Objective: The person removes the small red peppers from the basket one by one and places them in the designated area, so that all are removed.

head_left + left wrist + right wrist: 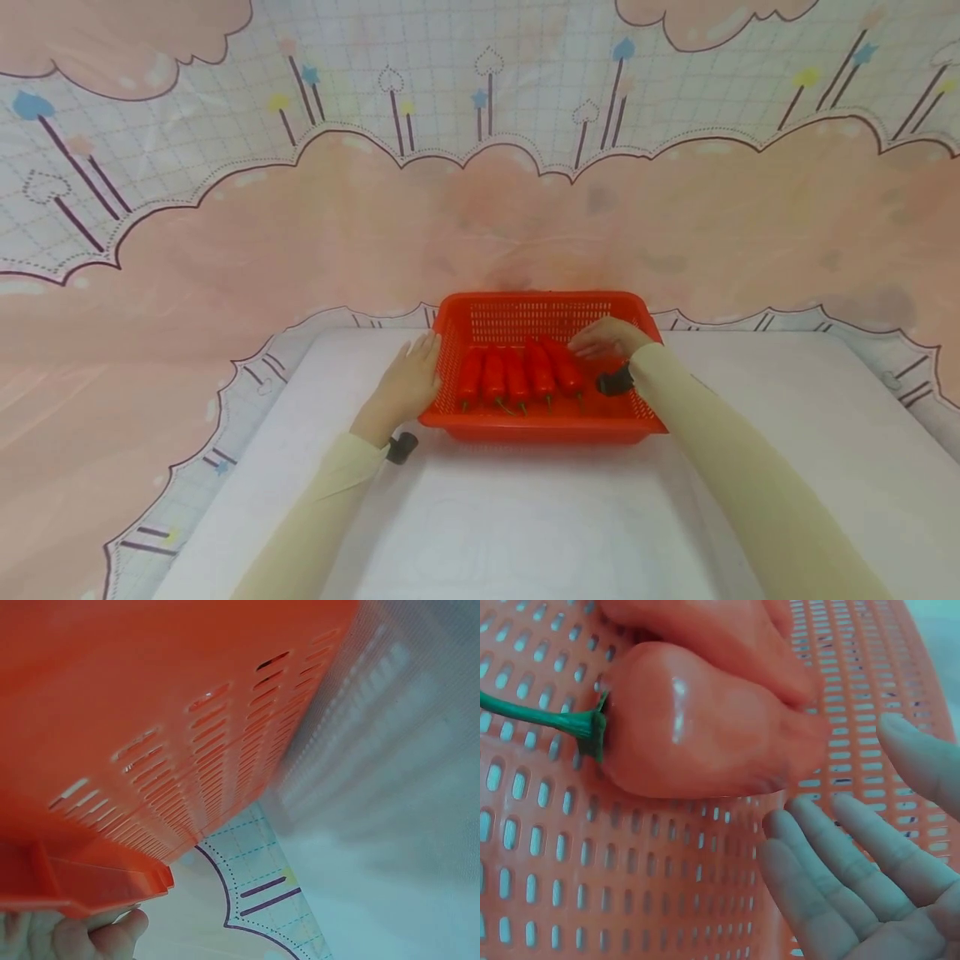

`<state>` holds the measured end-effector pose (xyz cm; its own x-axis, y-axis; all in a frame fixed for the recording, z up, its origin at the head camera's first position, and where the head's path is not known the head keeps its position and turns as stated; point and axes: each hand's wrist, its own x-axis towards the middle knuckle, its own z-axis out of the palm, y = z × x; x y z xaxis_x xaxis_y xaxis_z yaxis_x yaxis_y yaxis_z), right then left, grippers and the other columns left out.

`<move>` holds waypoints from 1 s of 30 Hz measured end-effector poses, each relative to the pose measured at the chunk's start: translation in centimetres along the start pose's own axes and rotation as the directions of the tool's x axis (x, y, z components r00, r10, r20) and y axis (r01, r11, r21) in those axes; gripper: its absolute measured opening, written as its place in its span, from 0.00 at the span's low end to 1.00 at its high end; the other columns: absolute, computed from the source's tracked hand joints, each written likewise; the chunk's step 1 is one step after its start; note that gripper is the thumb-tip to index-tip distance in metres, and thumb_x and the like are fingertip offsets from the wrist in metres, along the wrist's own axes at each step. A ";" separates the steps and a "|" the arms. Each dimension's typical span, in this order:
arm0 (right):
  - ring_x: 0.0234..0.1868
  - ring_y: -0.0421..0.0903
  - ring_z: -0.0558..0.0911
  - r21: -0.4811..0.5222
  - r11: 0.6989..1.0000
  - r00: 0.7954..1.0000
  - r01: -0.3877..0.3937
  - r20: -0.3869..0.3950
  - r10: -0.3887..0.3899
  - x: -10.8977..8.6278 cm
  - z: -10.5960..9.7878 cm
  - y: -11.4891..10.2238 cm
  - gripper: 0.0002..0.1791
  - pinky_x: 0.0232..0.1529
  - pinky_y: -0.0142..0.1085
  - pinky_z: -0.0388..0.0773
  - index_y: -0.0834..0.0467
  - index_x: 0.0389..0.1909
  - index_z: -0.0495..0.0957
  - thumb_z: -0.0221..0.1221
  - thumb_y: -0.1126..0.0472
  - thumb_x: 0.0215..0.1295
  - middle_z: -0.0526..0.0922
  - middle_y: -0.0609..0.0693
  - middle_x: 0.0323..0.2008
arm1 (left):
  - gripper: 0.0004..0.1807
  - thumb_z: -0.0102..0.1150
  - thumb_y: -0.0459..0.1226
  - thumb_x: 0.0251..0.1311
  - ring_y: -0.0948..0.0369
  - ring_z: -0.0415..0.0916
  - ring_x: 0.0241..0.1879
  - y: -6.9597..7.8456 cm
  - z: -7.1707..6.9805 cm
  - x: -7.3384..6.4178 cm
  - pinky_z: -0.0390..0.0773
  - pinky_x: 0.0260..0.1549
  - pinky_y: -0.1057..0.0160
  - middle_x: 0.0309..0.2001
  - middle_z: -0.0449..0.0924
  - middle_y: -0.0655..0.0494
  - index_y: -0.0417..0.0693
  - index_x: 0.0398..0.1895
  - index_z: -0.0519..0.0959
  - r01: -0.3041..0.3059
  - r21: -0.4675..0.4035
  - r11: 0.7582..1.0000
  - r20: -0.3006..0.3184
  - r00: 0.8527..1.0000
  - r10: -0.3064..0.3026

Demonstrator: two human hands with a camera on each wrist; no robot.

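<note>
Several red peppers with green stems lie side by side in a red slotted plastic basket, stems toward the near side. My right hand is inside the basket at the right end of the row, by the rightmost pepper. In the right wrist view that pepper lies on the slotted floor, and the fingers extend beside its tip, thumb apart, holding nothing. My left hand rests with straight fingers along the basket's left rim. In the left wrist view its fingertips show just under the rim.
The basket stands on a white table near its far edge. Behind hangs a pink and white patterned cloth. A dark wrist camera sits at the left cuff, another wrist camera at the right one.
</note>
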<state>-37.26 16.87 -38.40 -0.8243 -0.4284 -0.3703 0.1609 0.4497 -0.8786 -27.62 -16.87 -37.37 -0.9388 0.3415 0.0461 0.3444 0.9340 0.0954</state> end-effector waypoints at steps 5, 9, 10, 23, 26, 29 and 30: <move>0.59 0.54 0.77 -0.081 0.994 0.996 -0.080 -0.050 0.076 0.1 0.5 0.2 0.24 0.63 0.48 0.71 0.64 0.58 0.73 0.54 0.56 0.66 0.78 0.59 0.57 | 0.35 0.42 0.38 0.63 0.45 0.46 0.73 -0.1 0.1 0.0 0.44 0.73 0.47 0.73 0.45 0.37 0.31 0.71 0.49 0.009 -0.020 1.000 -0.005 1.000 -0.009; 0.52 0.50 0.82 -0.102 0.986 0.989 -0.134 -0.074 0.127 0.3 0.9 0.5 0.22 0.62 0.47 0.73 0.62 0.55 0.77 0.58 0.55 0.62 0.83 0.54 0.51 | 0.35 0.42 0.38 0.63 0.46 0.45 0.74 -0.1 0.3 0.1 0.43 0.73 0.47 0.73 0.45 0.38 0.31 0.71 0.48 0.014 -0.016 1.000 0.006 1.000 -0.014; 0.50 0.49 0.83 -0.106 0.985 0.989 -0.135 -0.071 0.128 0.3 1.0 0.5 0.22 0.61 0.46 0.73 0.63 0.54 0.77 0.58 0.55 0.62 0.85 0.54 0.48 | 0.35 0.42 0.38 0.63 0.46 0.45 0.74 -0.1 0.3 0.1 0.43 0.73 0.47 0.73 0.44 0.38 0.31 0.71 0.48 0.015 -0.015 1.000 0.006 1.000 -0.015; 0.33 0.39 0.82 -0.120 0.977 0.983 -0.174 -0.080 0.165 0.7 1.7 0.6 0.15 0.52 0.39 0.80 0.60 0.42 0.84 0.63 0.55 0.58 0.85 0.40 0.25 | 0.35 0.41 0.39 0.64 0.46 0.45 0.74 -0.1 0.2 0.0 0.44 0.73 0.47 0.74 0.44 0.38 0.31 0.71 0.48 0.013 0.001 1.000 0.003 1.000 -0.013; 0.28 0.38 0.80 -0.119 0.981 0.987 -0.156 -0.067 0.149 0.8 1.8 0.7 0.12 0.44 0.32 0.82 0.58 0.36 0.86 0.63 0.55 0.58 0.82 0.39 0.20 | 0.35 0.41 0.39 0.64 0.45 0.46 0.74 -0.1 0.2 0.0 0.44 0.73 0.47 0.74 0.44 0.38 0.31 0.71 0.48 0.010 0.003 1.000 0.005 1.000 -0.010; 0.25 0.39 0.76 -0.149 0.980 0.990 -0.134 -0.061 0.126 1.0 1.9 0.9 0.11 0.36 0.27 0.78 0.58 0.31 0.86 0.63 0.54 0.57 0.79 0.40 0.16 | 0.35 0.41 0.39 0.64 0.45 0.46 0.74 0.0 0.1 0.0 0.44 0.73 0.47 0.73 0.44 0.38 0.31 0.71 0.48 0.006 0.004 1.000 0.003 1.000 -0.006; 0.25 0.39 0.76 -0.160 0.978 0.990 -0.132 -0.065 0.123 1.1 2.0 0.9 0.10 0.34 0.27 0.78 0.57 0.30 0.86 0.64 0.54 0.57 0.78 0.39 0.16 | 0.35 0.41 0.39 0.64 0.45 0.46 0.73 0.0 0.1 0.0 0.44 0.73 0.47 0.73 0.45 0.38 0.31 0.71 0.48 0.004 0.006 1.000 0.002 1.000 -0.004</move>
<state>-36.91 15.31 -40.22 -0.8317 -0.3176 -0.4554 0.1795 0.6223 -0.7619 -27.63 -16.90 -37.49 -0.9403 0.3376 0.0434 0.3402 0.9361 0.0898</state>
